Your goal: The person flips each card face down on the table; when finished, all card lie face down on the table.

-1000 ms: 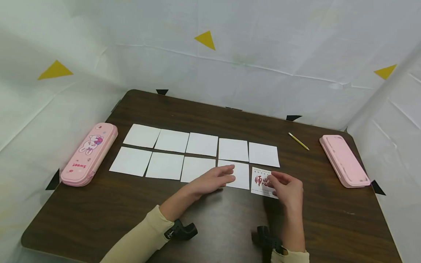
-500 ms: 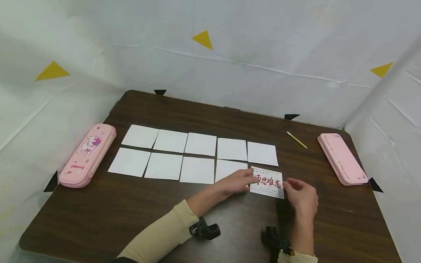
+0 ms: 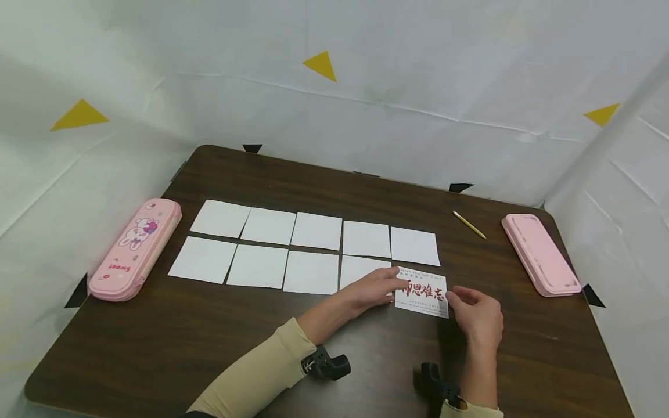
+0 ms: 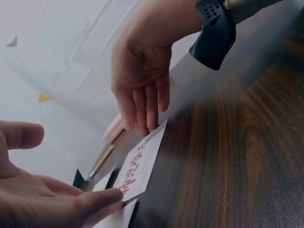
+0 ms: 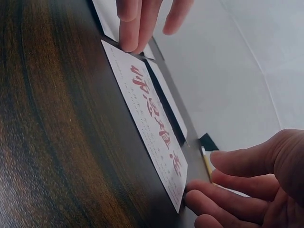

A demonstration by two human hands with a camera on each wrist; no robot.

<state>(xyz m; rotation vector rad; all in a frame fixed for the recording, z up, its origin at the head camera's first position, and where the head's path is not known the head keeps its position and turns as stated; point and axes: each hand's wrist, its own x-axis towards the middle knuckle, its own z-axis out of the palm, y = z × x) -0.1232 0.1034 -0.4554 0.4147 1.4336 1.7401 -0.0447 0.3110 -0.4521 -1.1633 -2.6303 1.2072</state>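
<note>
A square white card (image 3: 425,302) with red Chinese characters lies on the dark wooden table at the right end of the front row. My left hand (image 3: 368,290) reaches its left edge, with extended fingertips resting there and over part of the blank card beside it. At the opposite edge is my right hand (image 3: 478,316). In the right wrist view, its fingers are loosely bent right at the card's corner, and the thumb (image 5: 242,159) stands apart from them. Several blank white cards (image 3: 310,273) form two rows to the left and behind.
A pink pencil case (image 3: 136,249) with a rabbit picture lies at the table's left edge. Another pink case (image 3: 540,255) is at the right, with a yellow pencil (image 3: 468,224) near it. White sheeting (image 3: 392,133) hangs behind the table.
My left hand has moved right, from over the neighbouring blank card to the printed card's left edge. My right hand has shifted right, from over the printed card to its right edge.
</note>
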